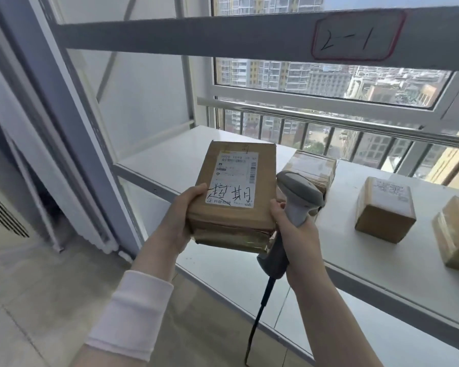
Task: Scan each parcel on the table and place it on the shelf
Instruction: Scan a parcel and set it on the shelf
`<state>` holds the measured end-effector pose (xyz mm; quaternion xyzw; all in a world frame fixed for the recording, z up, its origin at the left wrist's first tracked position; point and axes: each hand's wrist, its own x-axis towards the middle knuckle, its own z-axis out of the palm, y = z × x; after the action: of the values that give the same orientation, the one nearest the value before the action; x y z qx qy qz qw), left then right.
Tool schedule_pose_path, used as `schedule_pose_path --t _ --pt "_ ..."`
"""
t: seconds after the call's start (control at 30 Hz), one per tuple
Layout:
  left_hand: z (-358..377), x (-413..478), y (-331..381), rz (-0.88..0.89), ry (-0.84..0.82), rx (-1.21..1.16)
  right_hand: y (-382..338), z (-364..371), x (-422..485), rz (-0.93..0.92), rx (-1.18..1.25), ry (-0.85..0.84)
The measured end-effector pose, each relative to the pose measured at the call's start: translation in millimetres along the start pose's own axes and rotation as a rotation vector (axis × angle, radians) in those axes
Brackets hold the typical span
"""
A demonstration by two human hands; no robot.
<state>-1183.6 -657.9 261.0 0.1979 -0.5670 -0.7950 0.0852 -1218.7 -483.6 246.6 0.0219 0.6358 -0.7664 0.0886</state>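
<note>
**Parcel in left hand, label up, bare shelf board straight ahead**

Nearest the wearer, a pale sleeve (133, 313) leads to the left hand (182, 221). This hand grips the parcel (236, 215) at its near left corner, thumb on top by the shipping label (233, 181) and fingers underneath. The parcel is carried in the air, not resting on anything.

Just right of it, the right hand (297, 234) is closed round the handle of the scanner (300, 194), and its thumb appears to touch the parcel's right edge. The cable (260, 313) hangs down from the handle. The scanner head stands upright beside the label. Its window is not visible, so whether it is aimed at the barcode cannot be told.

The parcel's long axis runs away from the wearer, with the far end raised a little and the label face up.

Beyond both hands lies the shelf (175, 160). Its bare stretch is directly ahead of the left hand. A taped parcel (313, 165) sits behind the scanner, and a small box (384, 210) and another box (456, 234) lie well to the right of the right hand.

Judgement: placing calls for a forward push along the parcel's own axis. The left hand is the nearer one and carries the load.

Farthest, a beam carries the tag "2-1" (355, 35).
</note>
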Motion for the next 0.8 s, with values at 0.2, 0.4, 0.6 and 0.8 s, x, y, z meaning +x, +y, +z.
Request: schedule_pose_path --t 0.2,0.4,0.6,0.8 --pt "-25 94 13 -0.072 -0.155 0.049 21 47 61 0.025 -0.014 0.125" --pt "-55 194 11 -0.221 -0.338 0.075 48 97 120 0.098 0.013 0.317" --pt "-69 242 6 -0.270 -0.490 0.144 60 122 142 0.153 0.062 0.457" --pt "-81 251 11 -0.150 -0.500 0.339 54 129 138 0.136 -0.005 0.530"
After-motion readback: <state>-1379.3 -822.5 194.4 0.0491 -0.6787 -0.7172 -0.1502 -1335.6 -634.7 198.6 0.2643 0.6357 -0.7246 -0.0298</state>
